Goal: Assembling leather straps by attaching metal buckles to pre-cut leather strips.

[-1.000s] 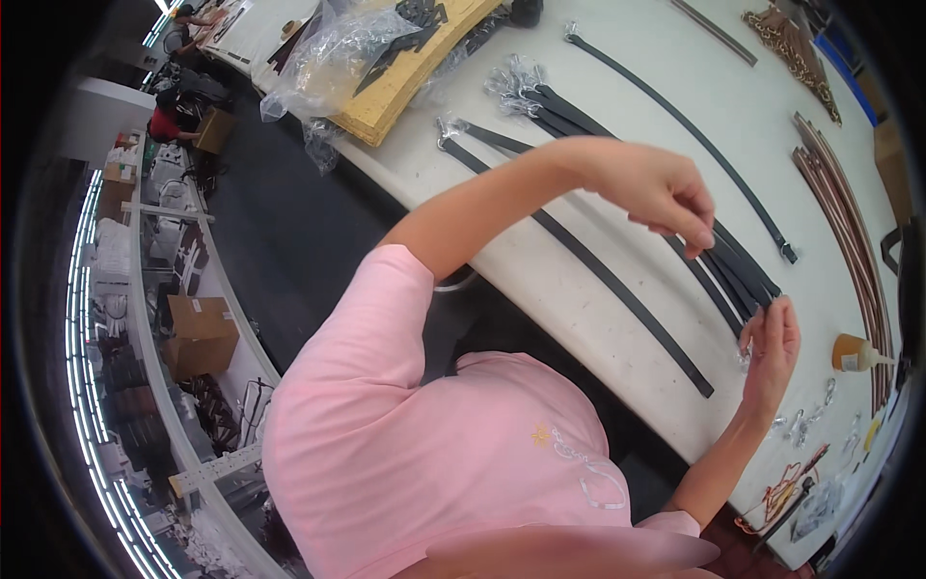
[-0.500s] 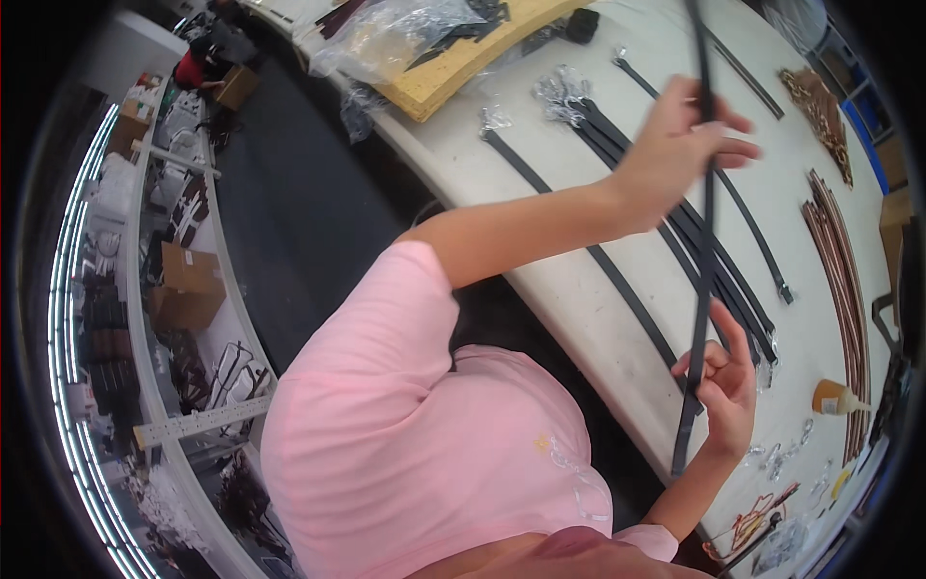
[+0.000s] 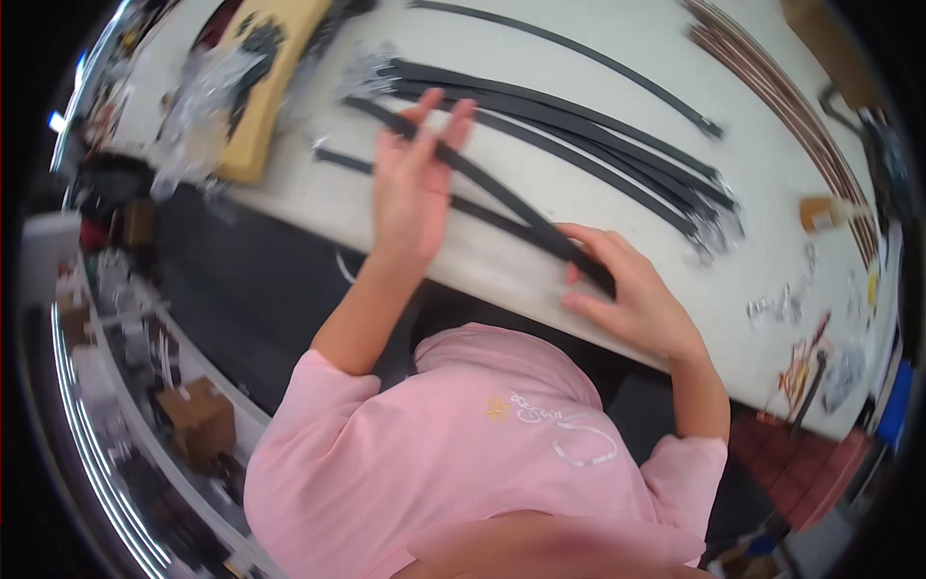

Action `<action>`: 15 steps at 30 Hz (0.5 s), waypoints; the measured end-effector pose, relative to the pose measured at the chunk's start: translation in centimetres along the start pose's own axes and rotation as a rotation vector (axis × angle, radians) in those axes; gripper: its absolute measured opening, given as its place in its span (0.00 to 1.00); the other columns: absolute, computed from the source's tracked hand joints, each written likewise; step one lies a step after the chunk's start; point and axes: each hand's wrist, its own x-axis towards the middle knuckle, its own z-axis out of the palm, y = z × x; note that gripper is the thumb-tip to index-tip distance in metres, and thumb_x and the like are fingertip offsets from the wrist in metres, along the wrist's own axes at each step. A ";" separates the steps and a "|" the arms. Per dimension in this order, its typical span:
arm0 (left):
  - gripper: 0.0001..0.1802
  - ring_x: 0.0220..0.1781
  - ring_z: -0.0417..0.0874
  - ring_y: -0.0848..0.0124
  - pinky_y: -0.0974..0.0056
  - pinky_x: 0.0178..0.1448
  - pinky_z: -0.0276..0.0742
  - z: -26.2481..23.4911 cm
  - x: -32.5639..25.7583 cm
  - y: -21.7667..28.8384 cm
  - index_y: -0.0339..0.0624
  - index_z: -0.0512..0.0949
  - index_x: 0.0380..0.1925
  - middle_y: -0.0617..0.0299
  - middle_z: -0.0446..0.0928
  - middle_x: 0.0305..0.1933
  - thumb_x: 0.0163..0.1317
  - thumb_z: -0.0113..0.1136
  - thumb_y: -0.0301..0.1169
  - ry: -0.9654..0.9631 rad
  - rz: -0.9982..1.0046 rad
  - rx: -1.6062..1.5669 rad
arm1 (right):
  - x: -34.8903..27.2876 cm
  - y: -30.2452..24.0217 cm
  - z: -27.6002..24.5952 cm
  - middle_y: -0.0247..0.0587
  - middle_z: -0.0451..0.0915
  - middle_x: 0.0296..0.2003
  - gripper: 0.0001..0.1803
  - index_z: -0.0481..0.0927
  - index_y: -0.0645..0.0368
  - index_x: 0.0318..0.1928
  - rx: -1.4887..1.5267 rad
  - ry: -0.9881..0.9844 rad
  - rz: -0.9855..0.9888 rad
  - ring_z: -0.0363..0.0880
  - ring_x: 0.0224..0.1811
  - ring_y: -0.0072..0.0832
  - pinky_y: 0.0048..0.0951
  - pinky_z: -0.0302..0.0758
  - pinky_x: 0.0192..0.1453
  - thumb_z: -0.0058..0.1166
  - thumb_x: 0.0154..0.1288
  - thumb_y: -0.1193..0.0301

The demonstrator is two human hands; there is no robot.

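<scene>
A flat black strap [image 3: 502, 196] slants across in front of me, its far-left end raised over the table. My left hand [image 3: 413, 183] has it between thumb and fingers, the fingertips pointing up. At the strap's near-right end, my right hand [image 3: 632, 289] curls around it with thumb and fingers. Beneath it a similar strap [image 3: 477, 211] lies along the table edge, partly hidden by my left hand. Just beyond is a bunch of black straps [image 3: 482, 94] with clear plastic wrapping [image 3: 714, 232] at the ends. A single strap [image 3: 579, 48] rests farther back.
The white table [image 3: 666, 125] carries brown rods [image 3: 772, 87], a bottle of amber liquid [image 3: 820, 213], and small clear packets [image 3: 772, 307] on the right. At the left are a yellowish board [image 3: 256, 145] and plastic bags [image 3: 193, 145]. Shelving with a cardboard box [image 3: 198, 420] stands behind.
My view has turned. The strap went from nearly upright to a low slant, and my left hand came down with it. My right hand has closed around its near end.
</scene>
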 end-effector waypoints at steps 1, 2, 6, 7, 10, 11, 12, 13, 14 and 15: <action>0.11 0.70 0.74 0.44 0.49 0.77 0.71 -0.1 0.1 0.0 0.36 0.68 0.55 0.46 0.66 0.71 0.76 0.48 0.21 -0.005 -0.011 0.105 | -0.3 0.3 -0.9 0.41 0.81 0.40 0.28 0.75 0.57 0.64 -0.011 0.064 0.065 0.78 0.47 0.32 0.29 0.73 0.52 0.64 0.63 0.72; 0.10 0.69 0.75 0.44 0.50 0.74 0.74 -0.3 -0.1 0.5 0.35 0.68 0.55 0.45 0.70 0.68 0.78 0.47 0.27 0.028 -0.087 0.219 | -0.7 0.8 -2.1 0.39 0.80 0.36 0.26 0.75 0.58 0.62 0.095 -0.025 0.185 0.78 0.42 0.28 0.27 0.73 0.50 0.64 0.64 0.73; 0.23 0.25 0.79 0.72 0.69 0.32 0.72 -2.4 -0.4 4.8 0.40 0.76 0.22 0.61 0.78 0.22 0.76 0.56 0.41 -0.425 -0.653 0.778 | -2.6 3.4 -4.8 0.37 0.81 0.28 0.10 0.81 0.62 0.46 -0.015 0.101 0.193 0.77 0.30 0.24 0.26 0.73 0.38 0.62 0.66 0.74; 0.18 0.26 0.79 0.71 0.69 0.33 0.73 -1.2 -1.4 3.8 0.39 0.78 0.25 0.61 0.79 0.24 0.73 0.58 0.37 -0.536 -0.313 0.972 | -2.6 3.2 -4.5 0.37 0.81 0.28 0.10 0.81 0.62 0.46 -0.022 0.124 0.223 0.77 0.30 0.24 0.26 0.73 0.38 0.62 0.66 0.74; 0.10 0.30 0.80 0.67 0.69 0.38 0.73 8.7 -2.0 -0.3 0.35 0.85 0.43 0.58 0.81 0.32 0.64 0.67 0.28 -0.953 0.777 1.328 | -1.9 2.3 -3.5 0.40 0.84 0.31 0.10 0.82 0.63 0.44 -0.121 0.161 0.135 0.80 0.31 0.33 0.31 0.75 0.39 0.63 0.65 0.73; 0.10 0.30 0.80 0.67 0.69 0.38 0.73 9.5 -2.2 -2.3 0.35 0.85 0.43 0.58 0.81 0.32 0.64 0.67 0.28 -0.970 0.777 1.305 | -1.5 1.7 -3.2 0.41 0.85 0.34 0.11 0.82 0.62 0.46 -0.119 0.180 0.050 0.81 0.34 0.37 0.33 0.76 0.43 0.63 0.65 0.73; 0.15 0.29 0.77 0.66 0.69 0.36 0.72 9.1 -2.5 -4.3 0.38 0.84 0.49 0.59 0.80 0.32 0.63 0.67 0.28 -0.989 0.364 1.098 | -1.2 1.4 -2.9 0.42 0.86 0.37 0.11 0.83 0.61 0.48 -0.111 0.187 -0.047 0.82 0.38 0.42 0.35 0.77 0.46 0.62 0.65 0.73; 0.20 0.28 0.75 0.66 0.69 0.35 0.70 8.9 -2.6 -5.3 0.42 0.84 0.56 0.59 0.78 0.32 0.62 0.68 0.28 -0.976 -0.036 0.872 | -1.7 1.8 -3.5 0.42 0.86 0.37 0.11 0.83 0.61 0.48 -0.111 0.192 -0.043 0.82 0.38 0.42 0.35 0.77 0.46 0.62 0.65 0.73; 0.20 0.28 0.75 0.66 0.69 0.35 0.70 9.1 -1.8 -5.0 0.42 0.84 0.56 0.59 0.78 0.32 0.62 0.68 0.28 -0.982 -0.034 0.875 | -2.4 3.0 -4.8 0.42 0.86 0.41 0.12 0.83 0.60 0.49 -0.276 0.315 -0.134 0.82 0.44 0.42 0.36 0.77 0.51 0.60 0.66 0.75; 0.21 0.27 0.72 0.67 0.67 0.33 0.68 8.8 -0.3 -4.4 0.45 0.84 0.57 0.60 0.75 0.30 0.62 0.68 0.28 -1.090 -0.003 1.080 | -3.7 4.3 -5.8 0.43 0.86 0.46 0.13 0.84 0.60 0.51 -0.442 0.436 -0.218 0.82 0.49 0.42 0.37 0.76 0.56 0.58 0.66 0.76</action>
